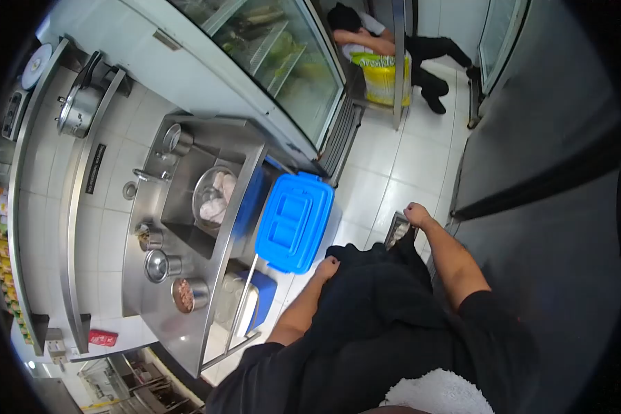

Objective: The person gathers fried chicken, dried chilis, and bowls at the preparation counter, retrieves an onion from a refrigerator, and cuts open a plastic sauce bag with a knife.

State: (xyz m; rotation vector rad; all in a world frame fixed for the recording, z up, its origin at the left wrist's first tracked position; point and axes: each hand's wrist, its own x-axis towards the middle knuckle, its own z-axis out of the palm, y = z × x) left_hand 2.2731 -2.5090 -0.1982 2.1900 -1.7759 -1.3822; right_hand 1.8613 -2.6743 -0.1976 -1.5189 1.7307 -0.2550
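Black cloth [379,283], like an apron, hangs down the front of my body. On its left edge my left hand [330,266] is closed, holding the fabric. Out to the right, my right hand [415,214] is closed at the other upper corner of the cloth, beside a metal tray or container [397,231] with pale contents, low behind the cloth. Whether this hand touches the container I cannot tell. A blue lidded bin [295,222] stands just beyond my left hand.
At left, a steel sink counter [193,331] holds a bowl of raw meat [214,199] and metal pots. A glass-door fridge [276,62] stands ahead. A person [366,34] sits at the back by a yellow-white sack [386,79]. Dark doors [545,138] line the right.
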